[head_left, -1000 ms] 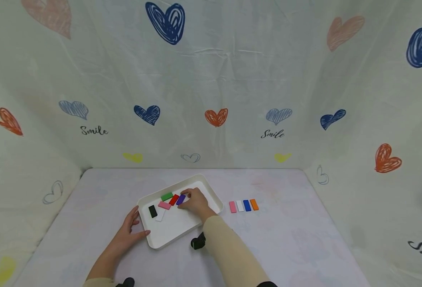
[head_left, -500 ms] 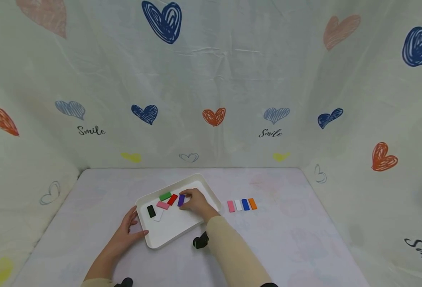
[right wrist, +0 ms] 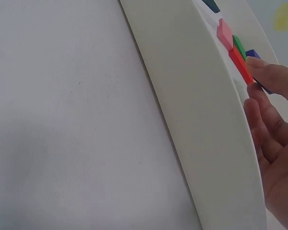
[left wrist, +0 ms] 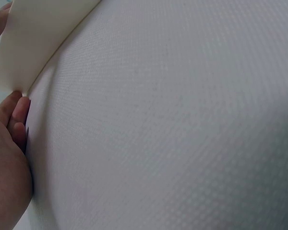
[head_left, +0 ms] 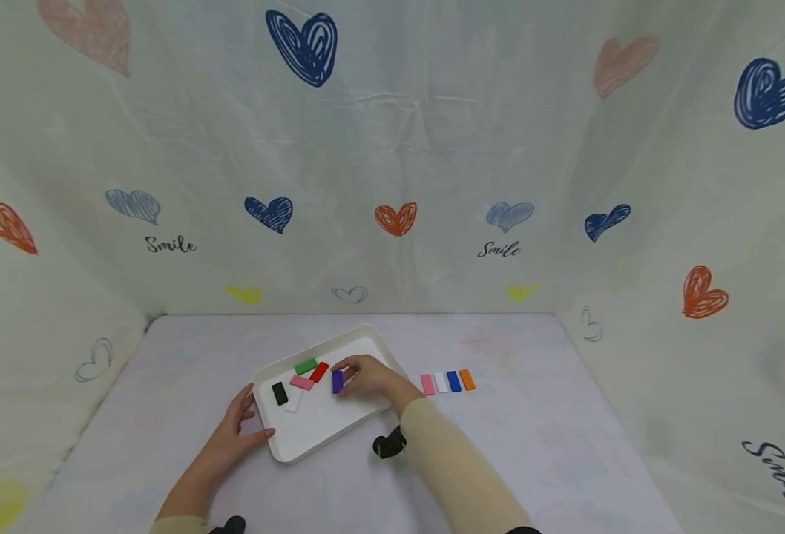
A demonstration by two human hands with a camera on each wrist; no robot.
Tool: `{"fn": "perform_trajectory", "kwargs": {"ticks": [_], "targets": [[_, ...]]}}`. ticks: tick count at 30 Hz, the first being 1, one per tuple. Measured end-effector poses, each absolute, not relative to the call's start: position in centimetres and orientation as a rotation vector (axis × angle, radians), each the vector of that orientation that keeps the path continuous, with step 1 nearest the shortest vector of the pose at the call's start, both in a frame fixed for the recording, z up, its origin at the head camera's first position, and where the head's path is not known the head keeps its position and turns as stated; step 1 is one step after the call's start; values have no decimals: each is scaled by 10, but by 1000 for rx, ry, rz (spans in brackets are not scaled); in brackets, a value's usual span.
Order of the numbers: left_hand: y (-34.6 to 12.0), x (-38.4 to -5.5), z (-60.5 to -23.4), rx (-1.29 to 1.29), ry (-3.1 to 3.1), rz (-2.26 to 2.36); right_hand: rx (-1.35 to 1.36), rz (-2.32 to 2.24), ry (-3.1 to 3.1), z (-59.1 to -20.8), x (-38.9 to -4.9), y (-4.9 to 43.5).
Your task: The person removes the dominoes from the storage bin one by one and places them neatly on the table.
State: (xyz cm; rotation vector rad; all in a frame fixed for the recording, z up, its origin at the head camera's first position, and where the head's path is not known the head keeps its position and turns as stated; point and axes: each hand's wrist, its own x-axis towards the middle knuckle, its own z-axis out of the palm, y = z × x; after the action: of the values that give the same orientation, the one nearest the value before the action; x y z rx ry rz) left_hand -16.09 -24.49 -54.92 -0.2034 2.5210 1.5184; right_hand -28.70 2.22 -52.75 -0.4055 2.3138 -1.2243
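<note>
A white tray (head_left: 315,441) stands tilted on the table in the head view. My left hand (head_left: 228,437) is spread along its left end, fingers and thumb touching the outer wall; the left wrist view shows the fingertips (left wrist: 20,110) at the tray's wall. Over the tray, my right hand (head_left: 369,377) pinches a small purple block (head_left: 337,382) between thumb and fingers. Left of this block lie a red block (head_left: 320,372), a green block (head_left: 306,366), a pink block (head_left: 302,383), a black block (head_left: 280,394) and a white block (head_left: 294,401).
Right of the tray, a row on the table holds another pink block (head_left: 427,384), another white block (head_left: 441,383), a blue block (head_left: 454,381) and an orange block (head_left: 467,379). A cloth backdrop with printed hearts (head_left: 395,219) stands behind the table.
My right hand has drawn the purple block away from the red one, slightly toward me, and turned it more upright in the head view. The left hand keeps its place at the tray.
</note>
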Motion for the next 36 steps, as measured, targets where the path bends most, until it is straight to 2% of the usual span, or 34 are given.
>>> {"fn": "perform_trajectory", "kwargs": {"ticks": [11,22,36], "targets": [[-247,-162,-550,-194,2484,1557,-358,-1381,2161,-507,-283,50],[-247,-163,-551,-195,2485,1546,-427,-1369,2209,-487,-285,87],[-246,-163,-551,-204,2492,1533,-331,-1461,2247,-487,-284,142]]}}
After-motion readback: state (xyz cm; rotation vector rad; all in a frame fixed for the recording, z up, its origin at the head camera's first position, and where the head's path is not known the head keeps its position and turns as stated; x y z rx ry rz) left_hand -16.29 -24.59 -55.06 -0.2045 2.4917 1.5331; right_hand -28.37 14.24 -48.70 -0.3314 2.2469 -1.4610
